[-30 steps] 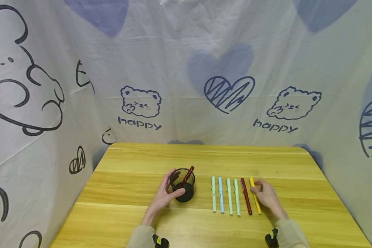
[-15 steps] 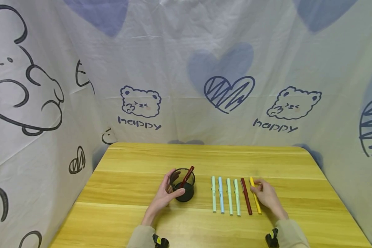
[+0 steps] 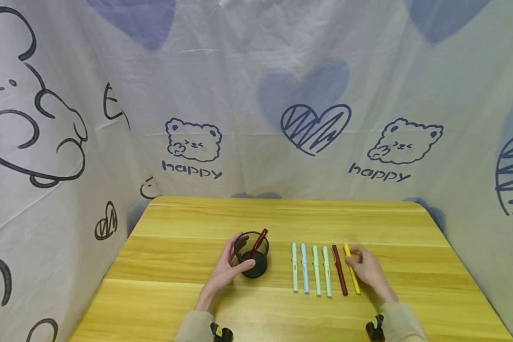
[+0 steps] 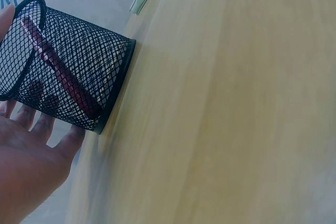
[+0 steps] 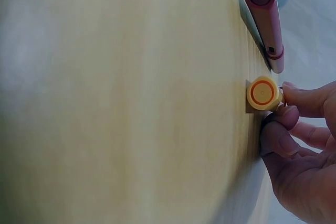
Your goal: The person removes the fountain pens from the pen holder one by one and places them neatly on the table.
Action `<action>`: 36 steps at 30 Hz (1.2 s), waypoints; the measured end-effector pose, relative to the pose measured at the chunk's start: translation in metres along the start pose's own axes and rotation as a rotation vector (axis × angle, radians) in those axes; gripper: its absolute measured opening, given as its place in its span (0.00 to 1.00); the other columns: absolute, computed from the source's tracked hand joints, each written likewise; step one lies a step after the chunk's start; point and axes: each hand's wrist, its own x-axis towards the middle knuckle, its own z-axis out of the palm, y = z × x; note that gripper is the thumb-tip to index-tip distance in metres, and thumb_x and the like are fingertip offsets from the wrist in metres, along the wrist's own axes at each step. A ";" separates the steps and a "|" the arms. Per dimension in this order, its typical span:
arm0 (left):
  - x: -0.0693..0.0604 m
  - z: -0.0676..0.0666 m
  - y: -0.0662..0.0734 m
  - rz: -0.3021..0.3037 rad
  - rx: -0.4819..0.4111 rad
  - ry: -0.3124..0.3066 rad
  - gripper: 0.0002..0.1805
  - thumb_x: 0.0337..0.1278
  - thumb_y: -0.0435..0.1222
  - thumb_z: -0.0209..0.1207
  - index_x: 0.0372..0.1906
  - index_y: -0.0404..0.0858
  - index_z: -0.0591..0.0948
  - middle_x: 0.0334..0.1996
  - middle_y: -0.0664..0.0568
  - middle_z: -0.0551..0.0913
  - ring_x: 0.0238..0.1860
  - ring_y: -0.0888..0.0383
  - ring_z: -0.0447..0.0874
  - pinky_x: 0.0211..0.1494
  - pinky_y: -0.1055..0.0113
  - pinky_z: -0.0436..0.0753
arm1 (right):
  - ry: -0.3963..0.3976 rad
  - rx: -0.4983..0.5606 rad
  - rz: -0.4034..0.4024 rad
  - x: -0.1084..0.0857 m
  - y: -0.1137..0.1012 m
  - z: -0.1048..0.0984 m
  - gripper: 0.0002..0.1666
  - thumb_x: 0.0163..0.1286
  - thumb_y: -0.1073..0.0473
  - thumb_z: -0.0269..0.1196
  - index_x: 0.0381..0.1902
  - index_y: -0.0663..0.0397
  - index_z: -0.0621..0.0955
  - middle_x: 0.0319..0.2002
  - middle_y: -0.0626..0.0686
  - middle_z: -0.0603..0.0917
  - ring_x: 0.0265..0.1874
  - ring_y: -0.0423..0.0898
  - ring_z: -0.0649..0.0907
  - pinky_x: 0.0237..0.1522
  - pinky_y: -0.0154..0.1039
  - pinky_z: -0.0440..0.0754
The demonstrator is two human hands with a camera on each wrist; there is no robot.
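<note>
My left hand grips a black mesh pen cup, its fingers round the far left side and the thumb across the front. A dark red pen leans inside the cup, showing through the mesh in the left wrist view. On the right, my right hand pinches a yellow pen between thumb and fingers near its upper part. That pen lies on the table, its round end facing the camera in the right wrist view. Just left of it lies another dark red pen.
Left of the dark red pen, a row of light green pens and a light blue pen lies on the wooden table. A printed cloth hangs behind the table and along both sides.
</note>
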 end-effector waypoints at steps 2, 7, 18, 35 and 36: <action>0.000 0.000 0.000 -0.001 0.003 0.001 0.49 0.61 0.34 0.67 0.81 0.44 0.51 0.78 0.45 0.61 0.81 0.44 0.51 0.80 0.33 0.49 | -0.001 0.001 0.000 0.000 0.000 0.000 0.22 0.73 0.61 0.61 0.59 0.71 0.74 0.31 0.55 0.76 0.24 0.43 0.72 0.23 0.33 0.69; 0.000 0.001 0.001 -0.003 0.004 0.001 0.49 0.61 0.34 0.67 0.81 0.43 0.50 0.78 0.45 0.61 0.81 0.43 0.51 0.80 0.33 0.49 | 0.006 -0.002 -0.013 0.000 0.002 0.000 0.23 0.73 0.61 0.61 0.59 0.72 0.74 0.30 0.55 0.76 0.25 0.44 0.72 0.23 0.32 0.69; 0.000 0.002 0.001 0.010 -0.009 -0.001 0.48 0.61 0.33 0.66 0.80 0.46 0.52 0.78 0.44 0.61 0.81 0.43 0.52 0.80 0.32 0.49 | 0.102 0.094 -0.100 -0.009 -0.022 0.003 0.22 0.75 0.60 0.60 0.62 0.67 0.75 0.31 0.55 0.77 0.19 0.37 0.68 0.20 0.31 0.67; 0.001 0.001 -0.001 0.014 0.000 0.000 0.48 0.62 0.32 0.66 0.80 0.41 0.51 0.78 0.45 0.62 0.81 0.43 0.52 0.80 0.33 0.50 | -0.007 0.441 -0.412 -0.011 -0.109 0.057 0.18 0.74 0.60 0.62 0.58 0.62 0.79 0.35 0.59 0.80 0.14 0.32 0.66 0.16 0.30 0.65; 0.001 0.001 0.000 0.012 0.001 0.000 0.48 0.62 0.32 0.66 0.80 0.41 0.51 0.78 0.45 0.62 0.81 0.43 0.52 0.79 0.33 0.50 | -0.024 0.448 -0.405 -0.010 -0.113 0.058 0.19 0.74 0.60 0.62 0.59 0.61 0.78 0.36 0.59 0.80 0.14 0.32 0.65 0.16 0.29 0.64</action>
